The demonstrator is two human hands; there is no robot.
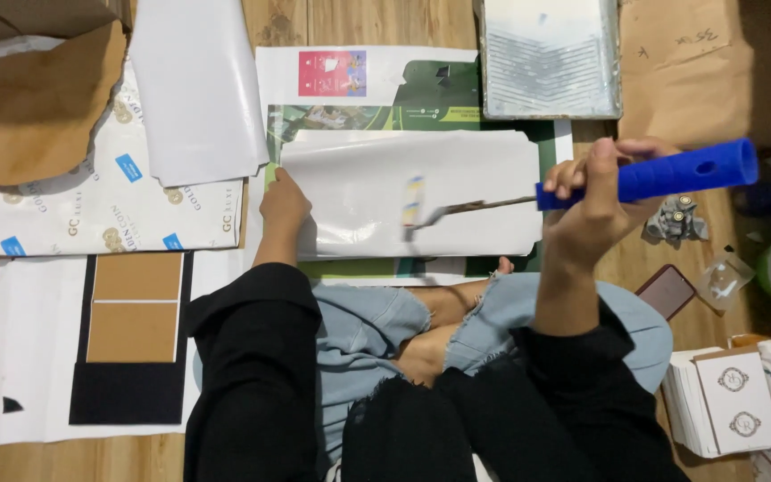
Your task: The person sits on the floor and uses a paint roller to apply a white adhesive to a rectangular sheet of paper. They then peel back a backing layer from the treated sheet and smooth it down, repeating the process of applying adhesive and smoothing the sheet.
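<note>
A: Right hand (592, 201)?
B: Grip is clenching around the blue roller handle (684, 170), held over the white sheet (385, 192); the roller head (414, 203) is blurring mid-sheet.
A: Left hand (283, 203)?
B: Pressing flat on the sheet's left edge, fingers hidden, can't tell the grip.
A: Sheet location?
B: Lying on a green-and-white printed poster (421, 98) on the wooden floor (359, 22), just ahead of the knees.
A: Packaging around?
B: White paint tray (551, 58) sitting top right. White wrapping paper with gold emblems and blue labels (91, 187) lying left. Black folder with brown panels (136, 335) lying lower left. Stack of white cards with round emblems (729, 402) sitting lower right.
</note>
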